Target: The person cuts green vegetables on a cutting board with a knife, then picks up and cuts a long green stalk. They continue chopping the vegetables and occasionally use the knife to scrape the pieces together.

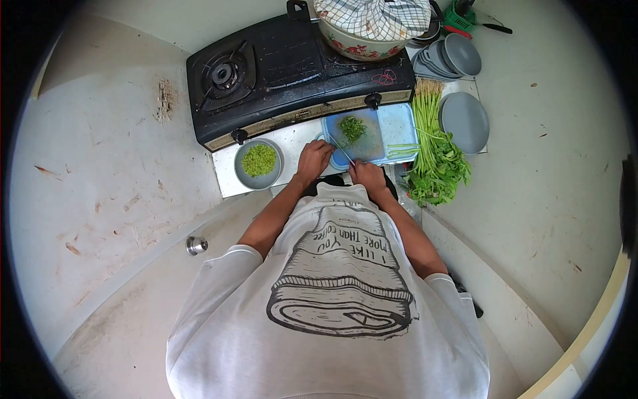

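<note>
My right hand (pixel 367 174) is closed round the handle of a knife (pixel 341 149), whose thin blade slants up and left over the blue cutting board (pixel 370 156). My left hand (pixel 315 161) is at the board's left edge, close to the blade, its fingers bent together; what they hold, if anything, is hidden. Beyond the blade lies a small heap of chopped green herbs (pixel 352 128) on the board. A few pale green stalks (pixel 402 149) rest across the board's right side.
A grey bowl (pixel 277 174) of chopped light-green pieces (pixel 258 160) stands left. The black gas stove (pixel 286 70) carries a flowered pot (pixel 362 50) under a checked cloth (pixel 372 16). On the right are a leafy green bunch (pixel 435 149), a grey plate (pixel 464 123) and stacked grey dishes (pixel 462 54).
</note>
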The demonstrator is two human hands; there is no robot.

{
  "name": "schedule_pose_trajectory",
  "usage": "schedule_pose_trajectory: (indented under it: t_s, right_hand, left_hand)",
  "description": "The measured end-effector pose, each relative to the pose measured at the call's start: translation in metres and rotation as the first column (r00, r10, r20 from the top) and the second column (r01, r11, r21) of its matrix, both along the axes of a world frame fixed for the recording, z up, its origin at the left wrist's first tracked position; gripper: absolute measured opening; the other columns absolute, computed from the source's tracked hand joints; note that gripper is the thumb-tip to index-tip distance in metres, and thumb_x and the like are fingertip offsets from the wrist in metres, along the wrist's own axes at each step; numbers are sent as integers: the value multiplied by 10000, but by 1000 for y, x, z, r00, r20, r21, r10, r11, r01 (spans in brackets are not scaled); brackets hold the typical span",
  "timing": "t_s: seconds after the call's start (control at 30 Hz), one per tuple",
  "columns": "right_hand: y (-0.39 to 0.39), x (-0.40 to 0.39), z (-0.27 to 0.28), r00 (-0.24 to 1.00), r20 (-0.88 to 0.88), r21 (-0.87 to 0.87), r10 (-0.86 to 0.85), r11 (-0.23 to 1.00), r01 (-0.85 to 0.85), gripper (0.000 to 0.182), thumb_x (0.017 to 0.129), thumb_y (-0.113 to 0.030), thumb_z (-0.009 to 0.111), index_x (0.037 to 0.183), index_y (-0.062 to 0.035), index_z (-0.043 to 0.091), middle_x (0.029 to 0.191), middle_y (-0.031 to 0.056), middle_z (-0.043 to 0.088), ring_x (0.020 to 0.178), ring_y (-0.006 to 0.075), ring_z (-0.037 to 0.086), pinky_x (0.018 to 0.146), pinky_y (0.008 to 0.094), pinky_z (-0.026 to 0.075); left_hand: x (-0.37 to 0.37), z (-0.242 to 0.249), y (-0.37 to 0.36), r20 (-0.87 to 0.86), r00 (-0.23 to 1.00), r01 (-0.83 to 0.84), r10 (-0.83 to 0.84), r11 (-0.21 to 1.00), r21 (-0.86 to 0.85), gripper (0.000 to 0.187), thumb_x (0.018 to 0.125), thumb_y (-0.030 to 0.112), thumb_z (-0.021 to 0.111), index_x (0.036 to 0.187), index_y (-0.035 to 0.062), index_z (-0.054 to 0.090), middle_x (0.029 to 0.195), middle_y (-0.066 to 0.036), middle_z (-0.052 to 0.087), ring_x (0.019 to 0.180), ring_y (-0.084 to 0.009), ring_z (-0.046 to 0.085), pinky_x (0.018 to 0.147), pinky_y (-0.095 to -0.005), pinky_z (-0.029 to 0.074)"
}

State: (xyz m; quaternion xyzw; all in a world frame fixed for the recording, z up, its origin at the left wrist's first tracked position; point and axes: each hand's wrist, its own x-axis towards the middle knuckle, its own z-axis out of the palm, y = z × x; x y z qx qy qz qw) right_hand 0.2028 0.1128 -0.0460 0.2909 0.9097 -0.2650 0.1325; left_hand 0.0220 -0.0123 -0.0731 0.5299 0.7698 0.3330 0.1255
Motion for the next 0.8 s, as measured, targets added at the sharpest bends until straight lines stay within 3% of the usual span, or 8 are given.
schedule_pose_trajectory:
  t_s: [0.43,0.73,0.8]
  right_hand:
    - [-3,3,-1,999,35,-46,39,998,-38,400,1006,-363,540,938,9,670,795,264,715,756,424,728,717,529,584]
    - [-4,3,-8,997,-58,30,54,998,-52,456,1041,-403,495,932,12,651,720,259,696,691,438,713,666,543,577]
    - [-2,4,-4,999,21,4,30,1000,-30,421,1014,-389,532,947,0,677,781,247,717,754,422,727,714,531,579]
  left_hand:
    - [-2,1,1,-29,999,12,-12,1000,-12,85,874,111,699,929,86,759,856,-81,673,852,-297,639,767,-435,498]
    - [3,0,-4,8,1000,-15,15,1000,22,112,881,102,692,977,89,747,911,-86,670,903,-301,650,789,-439,502]
    - [2,0,-4,6,1000,-8,8,1000,3,115,891,107,686,988,92,745,911,-87,671,908,-301,649,796,-437,501]
